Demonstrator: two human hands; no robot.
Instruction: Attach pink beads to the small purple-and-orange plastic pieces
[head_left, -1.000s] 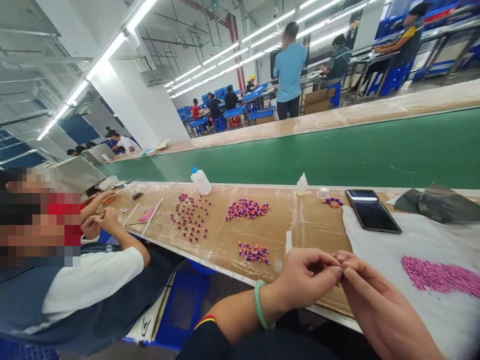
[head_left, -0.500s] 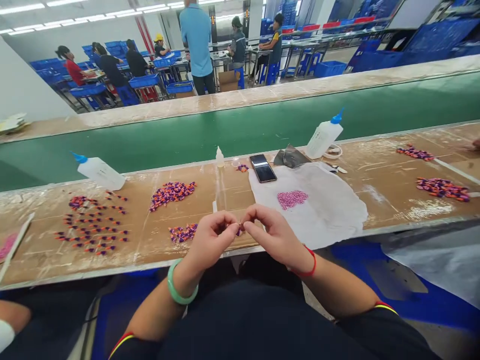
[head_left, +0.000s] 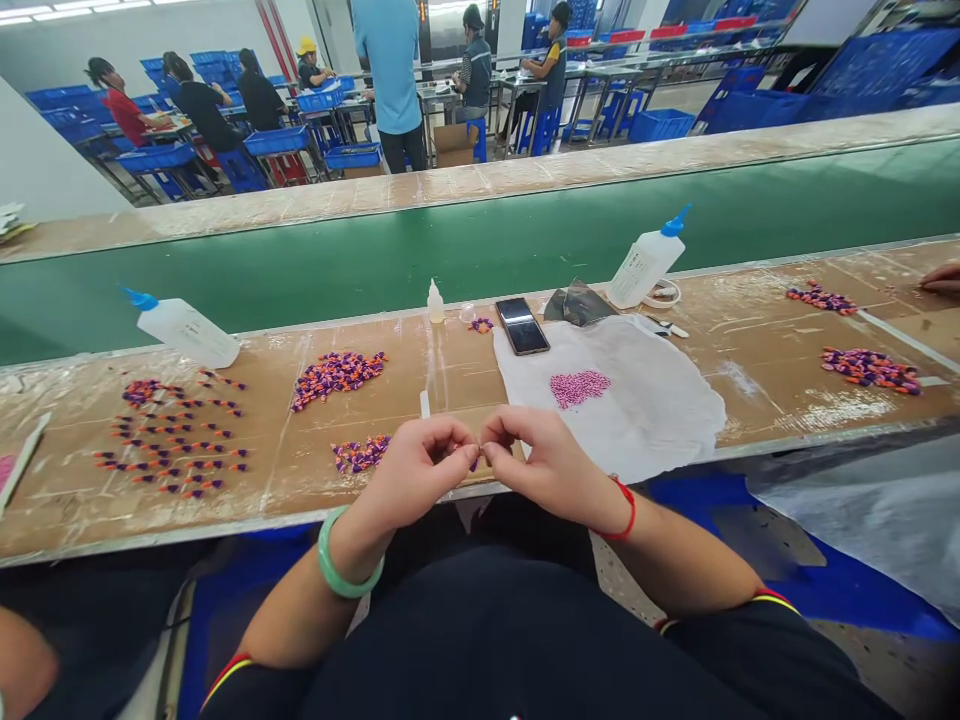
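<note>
At the table's front edge, my left hand (head_left: 424, 468) and my right hand (head_left: 541, 462) meet with thumb and finger pinched. A tiny purple piece (head_left: 474, 463) shows at the left fingertips, mostly covered. What the right fingertips pinch is too small to make out. Beside my left hand lies a small pile of purple and orange pieces (head_left: 360, 454), with a larger pile (head_left: 337, 380) behind it. To the right, pink beads (head_left: 580, 388) rest on a white cloth (head_left: 660, 400).
Rows of orange-and-purple pieces (head_left: 176, 445) cover the table's left part. Two white bottles with blue spouts (head_left: 191, 333), a small dropper bottle (head_left: 436, 303) and a phone (head_left: 523, 326) stand or lie behind. A co-worker's hand (head_left: 941, 280) is at far right. A green belt (head_left: 450, 250) runs beyond.
The view has tilted down and shifted slightly. Both hands stay pinched together at the same spot, fingertips hardly moved. A co-worker's hand at far right shows more.
</note>
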